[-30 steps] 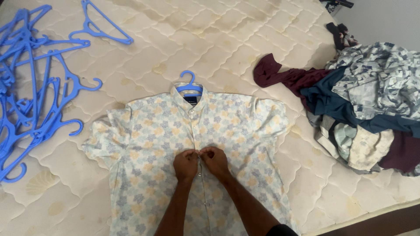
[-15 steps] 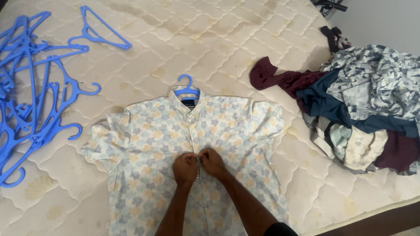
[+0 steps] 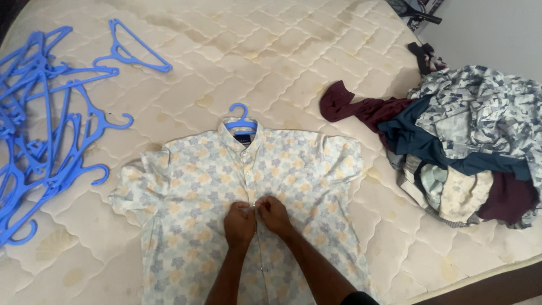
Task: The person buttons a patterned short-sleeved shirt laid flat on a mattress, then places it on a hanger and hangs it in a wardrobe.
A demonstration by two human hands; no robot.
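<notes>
Nearest, the left hand point(image 3: 239, 224) and right hand point(image 3: 275, 214) sit side by side, fingertips pinched together on the button placket of one floral shirt point(image 3: 192, 192). The shirt, pale with blue and yellow blossoms, lies flat and face up on the quilted mattress point(image 3: 271, 62), a blue hanger point(image 3: 242, 118) through its collar. A clothes pile point(image 3: 468, 147) lies right; loose blue hangers point(image 3: 45, 130), too tangled to count, left.

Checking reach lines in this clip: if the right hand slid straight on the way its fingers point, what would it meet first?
The right hand points up and leftward, so it would almost at once meet the left hand at the floral shirt's button placket; they already seem to touch.
</notes>
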